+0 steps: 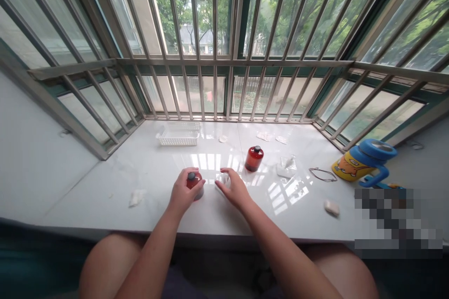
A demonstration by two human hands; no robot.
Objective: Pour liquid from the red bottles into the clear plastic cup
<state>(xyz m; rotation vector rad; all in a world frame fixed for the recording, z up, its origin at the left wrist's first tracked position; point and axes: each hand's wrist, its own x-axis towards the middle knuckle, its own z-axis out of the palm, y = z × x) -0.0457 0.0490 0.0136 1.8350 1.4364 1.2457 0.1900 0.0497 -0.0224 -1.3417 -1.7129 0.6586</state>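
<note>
Wrapping its fingers around a small red bottle with a dark cap, the left hand holds it upright on the white bench, the cap showing just above the thumb. The right hand rests just beside that bottle, on its right, with the fingers curled loosely over a small crumpled white wad; whether it truly grips the wad or only touches it, I cannot tell. A second red bottle, also dark-capped and upright, stands apart from both hands, farther back and to the right of the held bottle. Beyond that one lies a clear crumpled bag, then a thin loop of cord, and a blue and yellow jug lies on its side near the bench's right end. A white basket sits well behind the held bottle, close to the window bars. Another white scrap lies to the left of the held bottle, and a pale lump lies far to its right.
</note>
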